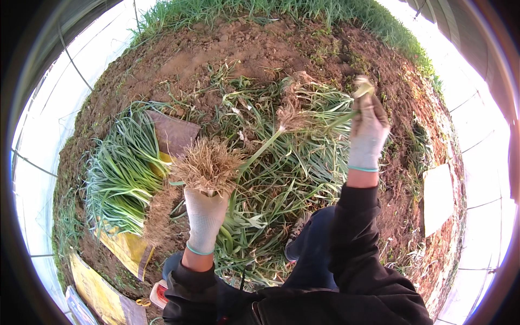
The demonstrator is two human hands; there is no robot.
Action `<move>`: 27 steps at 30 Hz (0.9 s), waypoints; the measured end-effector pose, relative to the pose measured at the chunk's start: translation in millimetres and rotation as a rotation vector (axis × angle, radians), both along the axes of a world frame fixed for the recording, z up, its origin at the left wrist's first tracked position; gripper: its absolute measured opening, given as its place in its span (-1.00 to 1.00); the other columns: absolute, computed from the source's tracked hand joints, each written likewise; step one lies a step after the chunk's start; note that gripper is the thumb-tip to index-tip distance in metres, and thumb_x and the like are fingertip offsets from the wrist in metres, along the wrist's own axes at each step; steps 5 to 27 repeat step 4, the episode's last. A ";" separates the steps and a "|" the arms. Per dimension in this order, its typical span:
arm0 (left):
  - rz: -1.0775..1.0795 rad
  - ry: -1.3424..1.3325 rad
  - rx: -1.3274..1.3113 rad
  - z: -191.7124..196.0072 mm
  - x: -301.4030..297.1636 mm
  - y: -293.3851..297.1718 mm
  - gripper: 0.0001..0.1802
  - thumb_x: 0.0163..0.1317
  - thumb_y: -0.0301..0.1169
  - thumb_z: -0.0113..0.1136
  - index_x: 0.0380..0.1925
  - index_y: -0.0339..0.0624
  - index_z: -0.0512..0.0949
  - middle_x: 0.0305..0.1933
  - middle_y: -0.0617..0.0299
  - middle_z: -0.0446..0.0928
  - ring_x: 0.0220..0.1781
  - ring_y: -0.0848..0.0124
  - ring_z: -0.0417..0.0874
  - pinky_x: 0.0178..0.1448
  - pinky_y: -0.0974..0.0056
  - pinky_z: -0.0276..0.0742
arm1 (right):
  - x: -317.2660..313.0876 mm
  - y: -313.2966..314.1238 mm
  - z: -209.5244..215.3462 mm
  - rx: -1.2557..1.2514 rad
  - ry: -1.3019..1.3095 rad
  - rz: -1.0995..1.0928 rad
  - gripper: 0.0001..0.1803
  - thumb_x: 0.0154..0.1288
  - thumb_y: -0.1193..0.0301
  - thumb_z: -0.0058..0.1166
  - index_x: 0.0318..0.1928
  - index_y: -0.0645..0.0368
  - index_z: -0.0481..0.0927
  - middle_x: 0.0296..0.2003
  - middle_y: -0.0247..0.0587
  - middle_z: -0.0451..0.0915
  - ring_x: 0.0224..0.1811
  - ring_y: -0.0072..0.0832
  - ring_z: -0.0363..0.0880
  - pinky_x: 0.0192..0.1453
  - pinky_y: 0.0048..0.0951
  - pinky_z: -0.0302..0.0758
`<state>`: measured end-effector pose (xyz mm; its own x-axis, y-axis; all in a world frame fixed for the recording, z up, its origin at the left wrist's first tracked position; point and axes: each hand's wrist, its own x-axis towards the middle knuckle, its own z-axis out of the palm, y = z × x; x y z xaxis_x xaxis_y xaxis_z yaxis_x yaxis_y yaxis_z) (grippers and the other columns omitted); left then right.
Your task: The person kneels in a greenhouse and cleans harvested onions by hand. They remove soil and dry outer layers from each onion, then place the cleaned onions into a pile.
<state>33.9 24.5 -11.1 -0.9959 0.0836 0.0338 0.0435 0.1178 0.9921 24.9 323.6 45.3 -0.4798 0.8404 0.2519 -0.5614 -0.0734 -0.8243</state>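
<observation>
My left hand (206, 219), in a whitish knit glove with a teal cuff edge, is closed round a bunch of green onions (208, 165). Their tangled brown roots point up and away from me, hiding part of the fingers. Farther off to the right, my gloved right hand (370, 132) has its fingers closed on a pale, yellowish onion leaf piece (364, 88), slightly blurred. A green strip hangs beside that palm. Between both hands, a single onion stalk (265, 145) with bushy roots lies over loose onions and leaves (319, 157).
Left of me, a neat heap of green onions (122, 179) rests on a yellow sack (127, 252). Nearer lie another yellow sack (97, 287), orange-handled scissors (143, 302) and a red-and-white object (158, 294). A pale sheet (437, 199) lies right; growing greens (271, 8) line the far side.
</observation>
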 end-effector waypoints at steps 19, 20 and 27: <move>-0.062 -0.112 0.029 -6.0 -8.5 -8.1 -0.18 -0.01 -0.64 0.42 0.25 -0.36 0.20 0.11 0.06 0.55 0.05 0.29 0.61 0.15 0.24 0.52 | 6.1 29.2 -28.1 1.113 -0.983 0.064 -0.65 0.19 0.16 0.32 -0.03 -0.08 0.69 -0.02 -0.04 0.66 0.03 -0.24 0.65 0.18 -0.31 0.55; -0.062 -0.112 0.029 -6.0 -8.5 -8.1 -0.18 -0.01 -0.64 0.42 0.25 -0.36 0.20 0.11 0.06 0.55 0.05 0.29 0.61 0.15 0.24 0.52 | 6.1 29.2 -28.1 1.113 -0.983 0.064 -0.65 0.19 0.16 0.32 -0.03 -0.08 0.69 -0.02 -0.04 0.66 0.03 -0.24 0.65 0.18 -0.31 0.55; -0.062 -0.112 0.029 -6.0 -8.5 -8.1 -0.18 -0.01 -0.64 0.42 0.25 -0.36 0.20 0.11 0.06 0.55 0.05 0.29 0.61 0.15 0.24 0.52 | 6.1 29.2 -28.1 1.113 -0.983 0.064 -0.65 0.19 0.16 0.32 -0.03 -0.08 0.69 -0.02 -0.04 0.66 0.03 -0.24 0.65 0.18 -0.31 0.55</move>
